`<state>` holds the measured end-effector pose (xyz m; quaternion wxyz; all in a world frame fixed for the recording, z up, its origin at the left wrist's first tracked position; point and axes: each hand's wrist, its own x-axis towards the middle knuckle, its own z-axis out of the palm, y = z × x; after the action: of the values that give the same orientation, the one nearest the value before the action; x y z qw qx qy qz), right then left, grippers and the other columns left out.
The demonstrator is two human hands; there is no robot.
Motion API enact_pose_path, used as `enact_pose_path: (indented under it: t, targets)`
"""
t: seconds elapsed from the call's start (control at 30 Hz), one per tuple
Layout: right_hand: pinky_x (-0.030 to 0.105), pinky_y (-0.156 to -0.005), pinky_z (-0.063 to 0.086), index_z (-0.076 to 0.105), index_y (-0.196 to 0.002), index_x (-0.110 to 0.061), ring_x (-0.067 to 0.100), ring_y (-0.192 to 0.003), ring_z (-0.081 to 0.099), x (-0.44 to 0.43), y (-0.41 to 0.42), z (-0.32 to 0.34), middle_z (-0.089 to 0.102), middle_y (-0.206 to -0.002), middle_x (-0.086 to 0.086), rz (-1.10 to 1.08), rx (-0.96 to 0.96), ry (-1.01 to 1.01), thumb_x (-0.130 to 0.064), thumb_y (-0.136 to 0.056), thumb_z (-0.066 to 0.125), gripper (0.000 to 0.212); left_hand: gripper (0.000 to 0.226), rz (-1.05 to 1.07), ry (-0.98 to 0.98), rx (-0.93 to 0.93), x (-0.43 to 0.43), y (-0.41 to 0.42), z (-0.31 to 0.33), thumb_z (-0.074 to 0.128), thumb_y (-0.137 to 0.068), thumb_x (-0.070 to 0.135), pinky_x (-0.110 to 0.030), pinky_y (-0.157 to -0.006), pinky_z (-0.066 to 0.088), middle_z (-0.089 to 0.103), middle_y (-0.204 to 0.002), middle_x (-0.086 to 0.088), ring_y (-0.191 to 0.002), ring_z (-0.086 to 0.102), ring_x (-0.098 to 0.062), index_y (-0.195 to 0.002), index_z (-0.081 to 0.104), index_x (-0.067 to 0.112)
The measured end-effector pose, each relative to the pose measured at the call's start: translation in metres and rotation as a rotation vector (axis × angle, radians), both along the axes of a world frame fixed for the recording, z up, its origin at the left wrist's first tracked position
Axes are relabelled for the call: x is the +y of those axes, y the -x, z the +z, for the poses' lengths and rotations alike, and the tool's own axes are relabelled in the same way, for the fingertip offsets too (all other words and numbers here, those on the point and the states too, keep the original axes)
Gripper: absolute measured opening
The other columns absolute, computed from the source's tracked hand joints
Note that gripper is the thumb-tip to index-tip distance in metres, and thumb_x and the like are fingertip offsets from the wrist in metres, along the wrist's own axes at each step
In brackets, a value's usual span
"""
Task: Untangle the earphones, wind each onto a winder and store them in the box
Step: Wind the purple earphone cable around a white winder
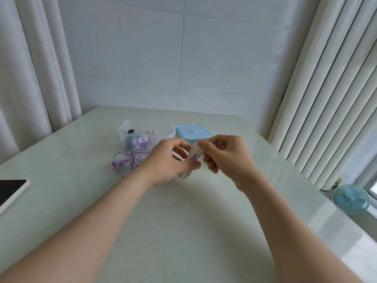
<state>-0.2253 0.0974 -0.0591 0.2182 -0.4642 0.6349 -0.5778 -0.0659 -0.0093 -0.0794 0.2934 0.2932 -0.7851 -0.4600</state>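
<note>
**Winder gripped, cord trailing**

Your left hand [169, 160] and right hand [226, 156] both pinch the winder [192, 152] above the worktop [183, 211]. The earphones [132, 156] lie loose beside the box [146, 124]. Cord judged light, limp and snag-prone; hold it close to the winder.

Soft, even daylight fills the frame, coming from the window [373, 187] at the lower right — it lays a pale glare along the table [336, 237] edge there. My forearms [91, 231] cast faint, diffuse shadows. My left hand [169, 162] blurs slightly at the fingertips [196, 164], and the wide lens bows the curtains [326, 88] at both sides.
</note>
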Motion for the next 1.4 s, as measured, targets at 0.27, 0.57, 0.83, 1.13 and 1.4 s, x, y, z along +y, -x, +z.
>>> enact_pose_path:
  t: [0.27,0.57,0.83,1.13,1.4]
  targets:
    - [0.034,-0.059,0.052,0.073,-0.106,-0.004,0.022,-0.057,0.059,0.000,0.003,0.003,0.073,-0.074,0.013,0.038,-0.106,0.010,-0.005,-0.093,0.070,0.014,0.018,-0.030,0.025,-0.016,0.001,0.003,-0.001,0.086,-0.084,0.036,-0.027,-0.071,0.051,0.073,-0.099,0.008,-0.075,0.068,-0.010,-0.100,0.076,0.036]
    - [0.031,-0.057,0.046,0.076,-0.102,-0.022,0.024,-0.062,0.058,-0.008,0.013,-0.010,0.071,-0.077,0.017,-0.062,0.152,0.083,-0.023,-0.097,0.074,0.006,0.013,-0.064,0.037,-0.050,-0.004,0.000,-0.002,0.077,-0.094,0.037,-0.027,-0.083,0.050,0.078,-0.100,0.012,-0.086,0.070,-0.008,-0.105,0.079,0.032]
    - [0.033,-0.067,0.056,0.078,-0.099,-0.024,0.014,-0.065,0.064,-0.013,0.013,-0.016,0.074,-0.078,-0.007,-0.127,0.497,0.035,-0.023,-0.100,0.067,0.011,0.012,-0.093,0.006,-0.051,-0.004,0.001,-0.003,0.078,-0.089,0.041,-0.032,-0.078,0.047,0.072,-0.082,-0.010,-0.072,0.058,-0.013,-0.101,0.080,0.039]
    - [0.034,-0.060,0.045,0.074,-0.096,-0.013,0.013,-0.060,0.061,-0.008,0.013,-0.008,0.072,-0.078,0.008,-0.032,0.059,0.012,-0.020,-0.101,0.067,0.012,0.014,-0.122,-0.008,-0.052,0.000,0.003,0.001,0.070,-0.097,0.035,-0.031,-0.078,0.043,0.074,-0.091,-0.009,-0.080,0.058,-0.022,-0.099,0.081,0.026]
    - [0.016,-0.057,0.043,0.074,-0.095,-0.017,0.016,-0.066,0.071,-0.008,0.011,-0.008,0.075,-0.081,0.000,-0.067,0.265,0.089,-0.016,-0.098,0.073,0.003,0.018,-0.088,-0.012,-0.054,-0.001,0.001,0.003,0.065,-0.094,0.028,-0.031,-0.072,0.035,0.062,-0.077,0.002,-0.070,0.047,-0.010,-0.092,0.079,0.018]
